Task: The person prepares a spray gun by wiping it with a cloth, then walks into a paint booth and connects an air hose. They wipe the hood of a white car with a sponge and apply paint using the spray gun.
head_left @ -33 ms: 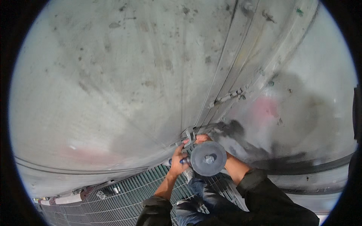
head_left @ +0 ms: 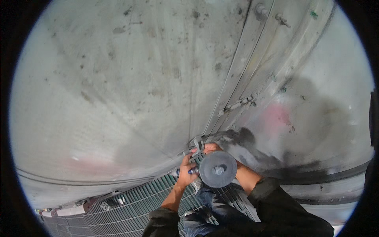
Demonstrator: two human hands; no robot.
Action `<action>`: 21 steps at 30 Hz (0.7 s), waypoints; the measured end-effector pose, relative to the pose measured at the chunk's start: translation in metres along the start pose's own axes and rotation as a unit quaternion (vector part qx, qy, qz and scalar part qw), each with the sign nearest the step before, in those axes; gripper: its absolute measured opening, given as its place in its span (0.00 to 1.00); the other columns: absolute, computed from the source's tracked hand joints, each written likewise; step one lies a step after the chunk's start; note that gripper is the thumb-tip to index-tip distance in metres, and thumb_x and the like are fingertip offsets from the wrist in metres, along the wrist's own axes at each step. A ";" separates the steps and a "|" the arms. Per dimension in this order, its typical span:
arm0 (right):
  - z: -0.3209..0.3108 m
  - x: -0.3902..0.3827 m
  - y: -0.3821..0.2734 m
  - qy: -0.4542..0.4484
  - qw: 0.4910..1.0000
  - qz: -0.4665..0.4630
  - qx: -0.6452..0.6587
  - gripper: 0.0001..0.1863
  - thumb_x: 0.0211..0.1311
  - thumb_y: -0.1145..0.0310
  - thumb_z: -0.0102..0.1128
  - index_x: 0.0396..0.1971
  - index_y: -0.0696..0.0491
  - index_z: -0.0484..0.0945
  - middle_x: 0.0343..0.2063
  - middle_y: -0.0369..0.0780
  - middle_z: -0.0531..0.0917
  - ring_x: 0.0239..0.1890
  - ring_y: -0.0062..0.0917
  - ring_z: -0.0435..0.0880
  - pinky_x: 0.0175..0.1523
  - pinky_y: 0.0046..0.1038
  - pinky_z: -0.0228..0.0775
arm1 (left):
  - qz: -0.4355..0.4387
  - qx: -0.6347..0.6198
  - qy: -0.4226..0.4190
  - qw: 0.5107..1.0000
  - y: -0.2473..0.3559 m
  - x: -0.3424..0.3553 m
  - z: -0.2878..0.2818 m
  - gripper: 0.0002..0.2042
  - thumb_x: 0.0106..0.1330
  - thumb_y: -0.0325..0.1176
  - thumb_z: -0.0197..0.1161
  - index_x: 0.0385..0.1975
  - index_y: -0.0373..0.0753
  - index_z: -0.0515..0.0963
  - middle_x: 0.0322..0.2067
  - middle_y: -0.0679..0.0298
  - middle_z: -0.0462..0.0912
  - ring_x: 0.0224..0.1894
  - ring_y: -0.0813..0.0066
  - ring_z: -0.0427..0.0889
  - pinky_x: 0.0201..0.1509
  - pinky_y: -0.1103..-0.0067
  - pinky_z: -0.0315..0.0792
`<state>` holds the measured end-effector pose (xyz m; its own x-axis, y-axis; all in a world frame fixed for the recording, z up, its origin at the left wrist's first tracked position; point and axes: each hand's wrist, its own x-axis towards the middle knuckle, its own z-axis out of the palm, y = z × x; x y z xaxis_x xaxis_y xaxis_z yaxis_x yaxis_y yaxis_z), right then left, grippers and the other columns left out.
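A round grey disc (head_left: 218,170) with a pale hub faces up toward me, apparently the pad of a hand-held disc sander. My left hand (head_left: 187,170) is closed round the tool's grey-and-blue body, just left of the disc. Past the disc's far edge, the fingers of my right hand (head_left: 211,148) are bent beside a small metal latch (head_left: 198,145) at the foot of the panel seam. The disc hides much of that hand, so what it grips does not show.
A large, curved, dusty grey panel (head_left: 130,79) rises ahead, with dark smudges and pink patches. Along its seam sits a metal hinge-like fitting (head_left: 237,106). Below lies a slatted metal grating (head_left: 130,205), under my shoes and jeans. Some small items (head_left: 112,202) lie at its left.
The view has shifted very slightly. Both hands and the disc sit a touch lower, with the same hold.
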<state>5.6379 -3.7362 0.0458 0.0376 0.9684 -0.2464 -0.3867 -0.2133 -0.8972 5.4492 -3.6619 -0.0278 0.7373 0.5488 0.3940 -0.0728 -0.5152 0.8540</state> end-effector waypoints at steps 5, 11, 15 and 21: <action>-0.053 -0.038 -0.039 0.112 0.920 -0.274 -0.257 0.10 0.64 0.70 0.60 0.41 0.59 0.82 0.45 0.44 0.83 0.39 0.26 0.85 0.42 0.23 0.77 | -0.037 0.002 0.002 0.999 0.001 -0.005 0.008 0.12 0.38 0.29 0.67 0.25 0.32 0.80 0.53 0.42 0.73 0.56 0.42 0.72 0.60 0.63 0.67; -0.052 -0.086 -0.199 0.388 0.742 -0.145 -0.527 0.13 0.50 0.85 0.49 0.35 0.61 0.79 0.29 0.45 0.85 0.28 0.34 0.85 0.37 0.32 0.77 | -0.066 -0.033 0.034 0.997 -0.002 -0.007 0.012 0.14 0.37 0.30 0.67 0.26 0.31 0.79 0.52 0.43 0.73 0.55 0.43 0.73 0.59 0.63 0.67; 0.015 -0.071 -0.206 0.329 0.718 -0.151 -0.594 0.09 0.56 0.77 0.55 0.37 0.56 0.77 0.30 0.44 0.86 0.35 0.39 0.86 0.41 0.36 0.77 | -0.060 -0.031 0.026 0.997 0.004 -0.006 0.007 0.15 0.37 0.33 0.65 0.25 0.30 0.78 0.53 0.43 0.73 0.56 0.42 0.72 0.60 0.61 0.66; 0.010 -0.113 -0.173 0.302 0.754 -0.108 -0.573 0.10 0.60 0.72 0.56 0.41 0.54 0.78 0.28 0.43 0.85 0.31 0.37 0.86 0.38 0.35 0.77 | -0.016 -0.008 0.078 0.997 0.026 -0.013 0.004 0.14 0.39 0.30 0.63 0.28 0.30 0.80 0.59 0.41 0.69 0.60 0.40 0.68 0.66 0.59 0.62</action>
<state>5.6910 -3.8073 0.2324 0.5331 0.8346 0.1388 0.7252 -0.3663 -0.5829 5.4405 -3.6854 -0.0124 0.6255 0.6612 0.4142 -0.0635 -0.4860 0.8717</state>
